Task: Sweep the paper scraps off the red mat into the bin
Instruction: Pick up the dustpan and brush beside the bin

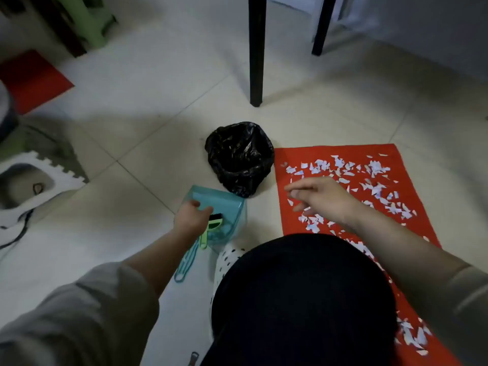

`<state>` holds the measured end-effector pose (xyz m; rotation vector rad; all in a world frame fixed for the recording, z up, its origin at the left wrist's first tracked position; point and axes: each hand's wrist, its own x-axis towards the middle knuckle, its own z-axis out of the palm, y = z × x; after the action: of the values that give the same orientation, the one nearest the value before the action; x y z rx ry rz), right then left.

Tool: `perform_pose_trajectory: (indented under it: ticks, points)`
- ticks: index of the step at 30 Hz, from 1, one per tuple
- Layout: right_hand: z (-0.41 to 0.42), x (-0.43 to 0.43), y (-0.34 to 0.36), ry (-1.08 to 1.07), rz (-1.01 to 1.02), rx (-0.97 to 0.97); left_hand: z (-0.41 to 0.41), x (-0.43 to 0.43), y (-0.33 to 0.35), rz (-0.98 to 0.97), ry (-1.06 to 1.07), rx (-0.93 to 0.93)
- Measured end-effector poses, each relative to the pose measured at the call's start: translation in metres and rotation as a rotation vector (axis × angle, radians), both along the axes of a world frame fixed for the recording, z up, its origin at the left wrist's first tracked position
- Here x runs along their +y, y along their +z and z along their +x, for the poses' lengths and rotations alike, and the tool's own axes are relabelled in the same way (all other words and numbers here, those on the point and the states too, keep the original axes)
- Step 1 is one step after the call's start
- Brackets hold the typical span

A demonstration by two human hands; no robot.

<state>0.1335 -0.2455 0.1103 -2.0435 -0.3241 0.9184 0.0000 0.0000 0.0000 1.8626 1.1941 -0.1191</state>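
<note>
A red mat (412, 233) lies on the tiled floor at the right, strewn with several white paper scraps (369, 180). Left of it stands a small bin lined with a black bag (239, 157). In front of the bin lies a teal dustpan (224, 207) with a green hand brush (211, 228) resting in it. My left hand (191, 219) reaches down onto the dustpan beside the brush head, fingers curled; whether it grips anything is not plain. My right hand (320, 198) hovers over the mat's left part, fingers loosely extended, holding nothing.
My dark-clad knee (303, 299) fills the lower middle and hides part of the mat. Two black furniture legs (256, 62) stand behind the bin. A green stool (87, 19), another red mat (31, 80) and a foam puzzle tile (31, 180) lie at the left.
</note>
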Motion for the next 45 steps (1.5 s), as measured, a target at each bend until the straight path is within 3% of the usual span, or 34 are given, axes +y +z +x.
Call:
perform_pose_trajectory:
  ticks: [6,17,20,29,36,45]
  points:
    - [-0.007,0.035,-0.037,0.016,-0.011,0.121,-0.036,0.002,-0.054,-0.084,0.088,0.209]
    - [-0.014,0.044,-0.062,0.053,-0.054,0.141,-0.046,0.007,-0.097,-0.301,0.123,0.305]
    - [-0.015,0.039,-0.055,0.072,-0.069,0.119,-0.051,-0.002,-0.102,-0.333,0.161,0.244]
    - [-0.012,0.021,-0.005,0.131,-0.113,-0.038,-0.101,-0.036,-0.085,-0.029,0.083,0.117]
    - [-0.014,0.01,0.07,0.11,-0.075,-0.192,-0.095,-0.049,-0.023,0.182,0.022,-0.038]
    - [-0.048,-0.011,0.144,0.126,0.027,-0.555,-0.016,-0.09,0.13,-0.087,-0.199,-0.446]
